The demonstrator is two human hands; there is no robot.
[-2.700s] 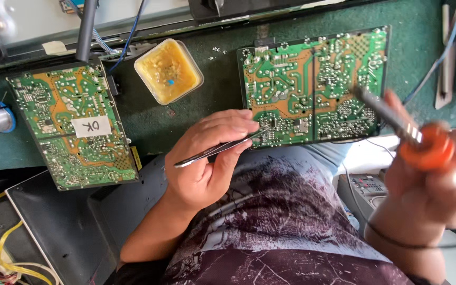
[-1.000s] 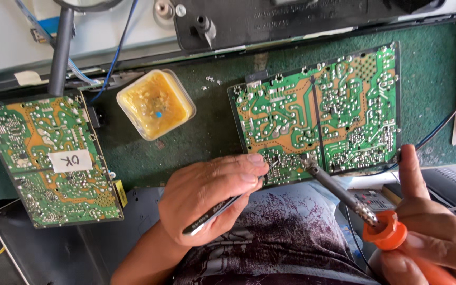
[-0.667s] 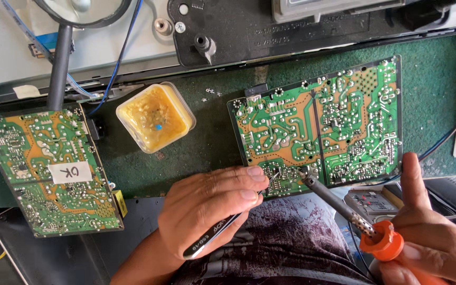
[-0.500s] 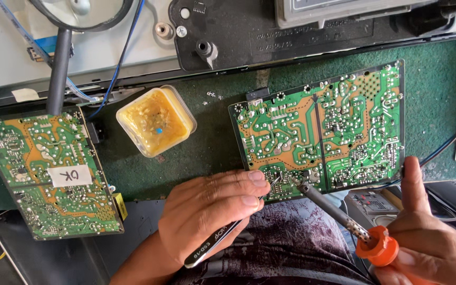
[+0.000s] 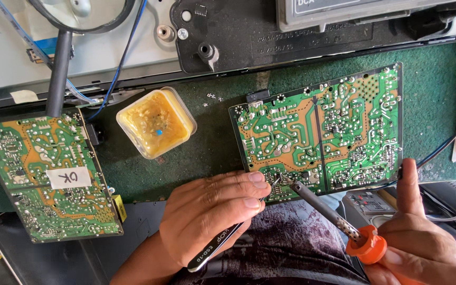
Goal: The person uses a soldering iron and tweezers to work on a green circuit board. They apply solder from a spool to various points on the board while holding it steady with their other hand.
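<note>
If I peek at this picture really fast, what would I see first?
Probably the big green circuit board in the middle of the green mat, where two hands meet at its lower edge. The left hand holds black tweezers to the board, and the right hand touches a soldering iron with an orange collar to the same spot. To the left sit a square tub of yellow paste and a second green board.

Green mat [image 5: 439,100] covering the bench, black panel [image 5: 270,37] along its far edge, pale metal chassis [image 5: 17,47] at far left, bright daylight, hard shadows
</note>
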